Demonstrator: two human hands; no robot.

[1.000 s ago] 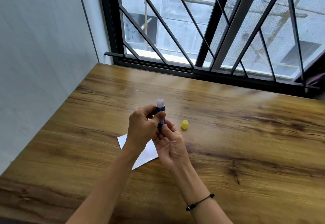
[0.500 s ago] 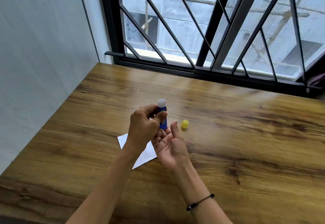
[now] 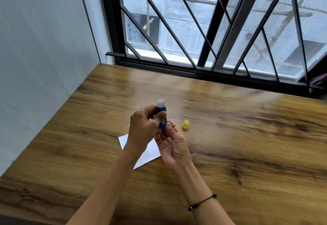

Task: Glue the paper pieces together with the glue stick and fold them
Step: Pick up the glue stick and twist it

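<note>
A blue glue stick (image 3: 161, 109) with its white top uncovered stands upright above the wooden table (image 3: 247, 145). My left hand (image 3: 143, 129) grips its barrel from the left. My right hand (image 3: 172, 147) lies palm up just below, and its fingertips pinch the stick's bottom end. The yellow cap (image 3: 186, 124) lies on the table just right of my hands. White paper (image 3: 152, 152) rests flat on the table under both hands, which hide much of it.
A pale wall runs along the table's left side. A window with black bars closes off the far edge. The table's near edge crosses the lower left corner.
My right fingers left the stick's base half a second ago and have now closed on it again. The left hand and the stick have hardly moved.
</note>
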